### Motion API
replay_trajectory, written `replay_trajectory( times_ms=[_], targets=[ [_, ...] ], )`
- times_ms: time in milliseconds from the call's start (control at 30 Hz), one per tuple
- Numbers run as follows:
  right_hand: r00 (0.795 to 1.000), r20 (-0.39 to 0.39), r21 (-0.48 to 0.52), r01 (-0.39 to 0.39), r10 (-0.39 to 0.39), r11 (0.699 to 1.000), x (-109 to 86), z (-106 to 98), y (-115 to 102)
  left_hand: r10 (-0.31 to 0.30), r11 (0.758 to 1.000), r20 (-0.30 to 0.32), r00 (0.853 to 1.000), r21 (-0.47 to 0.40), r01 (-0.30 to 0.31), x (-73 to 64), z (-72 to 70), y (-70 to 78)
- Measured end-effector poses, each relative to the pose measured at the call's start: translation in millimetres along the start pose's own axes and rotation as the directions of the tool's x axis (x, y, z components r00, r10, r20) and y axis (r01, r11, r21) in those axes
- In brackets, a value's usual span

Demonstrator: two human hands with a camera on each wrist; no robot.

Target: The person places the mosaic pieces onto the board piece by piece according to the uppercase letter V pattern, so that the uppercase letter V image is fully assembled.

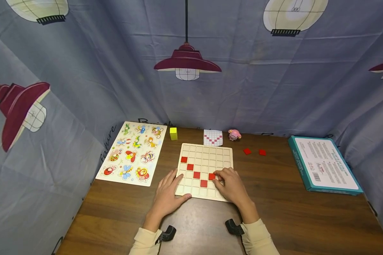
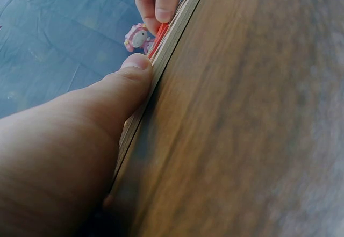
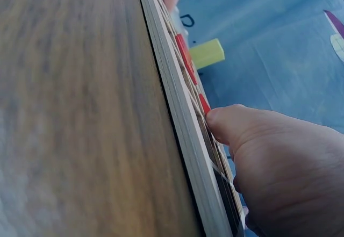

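Observation:
A pale wooden grid board (image 1: pixel 191 191) lies on the table, with red square tiles (image 1: pixel 196 175) set in a slanting line of its cells. My right hand (image 1: pixel 232 186) reaches over the board's right side, its thumb and index finger pinching one red tile (image 1: pixel 212 176) at a cell right of the lowest tile. In the right wrist view the thumb tip meets that tile's edge (image 3: pixel 204 103). My left hand (image 1: pixel 167 196) rests along the board's left edge with fingers extended, and its thumb (image 2: pixel 137 65) lies at the front edge.
Behind the board lie a pattern card (image 1: pixel 212 137) with a red V and a pink figurine (image 1: pixel 234 134). Two loose red tiles (image 1: pixel 247 151) lie to the right, before a teal box (image 1: pixel 327 164). At left are an insect picture board (image 1: pixel 131 154) and a yellow block (image 1: pixel 173 134).

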State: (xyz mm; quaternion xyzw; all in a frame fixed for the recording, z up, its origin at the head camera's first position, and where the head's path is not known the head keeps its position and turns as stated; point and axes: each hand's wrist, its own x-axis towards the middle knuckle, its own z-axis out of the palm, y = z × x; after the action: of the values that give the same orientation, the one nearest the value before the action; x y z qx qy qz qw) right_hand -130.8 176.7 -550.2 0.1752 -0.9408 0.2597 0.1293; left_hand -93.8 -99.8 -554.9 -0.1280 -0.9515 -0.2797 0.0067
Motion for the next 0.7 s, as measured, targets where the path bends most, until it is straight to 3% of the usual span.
replay_trajectory(
  times_ms=[700],
  targets=[
    [0.998,0.024,0.029,-0.057,0.057,0.998,1.6,-3.2,-6.9,-0.007,1.0,0.012,1.0,-0.008,0.007,-0.1,-0.2,1.1]
  ],
)
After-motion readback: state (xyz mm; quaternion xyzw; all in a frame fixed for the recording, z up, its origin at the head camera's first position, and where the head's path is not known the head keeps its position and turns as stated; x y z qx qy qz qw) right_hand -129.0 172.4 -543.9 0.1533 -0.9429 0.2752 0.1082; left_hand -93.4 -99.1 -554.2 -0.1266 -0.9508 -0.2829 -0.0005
